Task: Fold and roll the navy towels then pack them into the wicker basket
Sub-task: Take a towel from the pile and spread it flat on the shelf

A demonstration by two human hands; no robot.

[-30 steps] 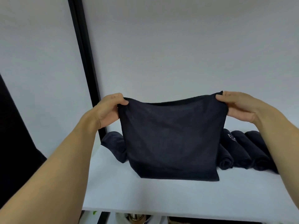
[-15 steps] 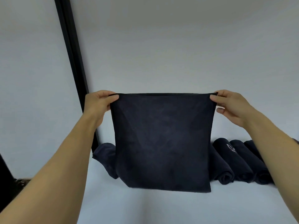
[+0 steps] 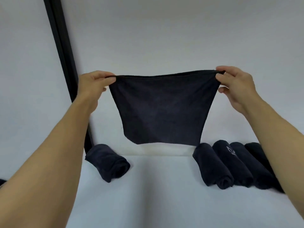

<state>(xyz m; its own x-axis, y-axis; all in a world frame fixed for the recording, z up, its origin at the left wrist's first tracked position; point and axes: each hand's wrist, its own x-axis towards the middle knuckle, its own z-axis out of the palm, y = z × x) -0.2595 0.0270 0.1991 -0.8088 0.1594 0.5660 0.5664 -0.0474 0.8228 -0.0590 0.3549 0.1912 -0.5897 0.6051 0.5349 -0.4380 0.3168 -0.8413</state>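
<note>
at 10 o'clock from the frame's middle a black post (image 3: 63, 51) slants downward, its lower stretch partly crossed by the left forearm (image 3: 65, 137); at the 8 o'clock edge a dark scrap (image 3: 2, 181) is cut off, and too little shows to name it; the left hand (image 3: 94, 83) is raised at 9 o'clock, thumb and curled fingers clamped on the top left corner of the open navy towel (image 3: 162, 111), with the fingertips mostly hidden behind the cloth; below that hand, at 7 o'clock from the hanging cloth, a single rolled towel (image 3: 107, 162) lies on the white table (image 3: 164, 198), its spiral end toward the camera and its far end near the post; the open navy towel hangs in the air at the centre, pulled taut along its top edge between both hands, narrowing downward, its lower hem clear of the table; whether it is one layer or doubled cannot be told; the right hand (image 3: 235, 84) at 2 o'clock pinches the top right corner between thumb and forefinger, the other fingers loosely curled beneath; at 4 o'clock a row of rolled towels (image 3: 228, 167) lies side by side, touching; a faint pale mark (image 3: 231, 151) on the second is too blurred to read; the last roll is largely hidden behind the right forearm (image 3: 283, 145), so any count past four is unclear
</note>
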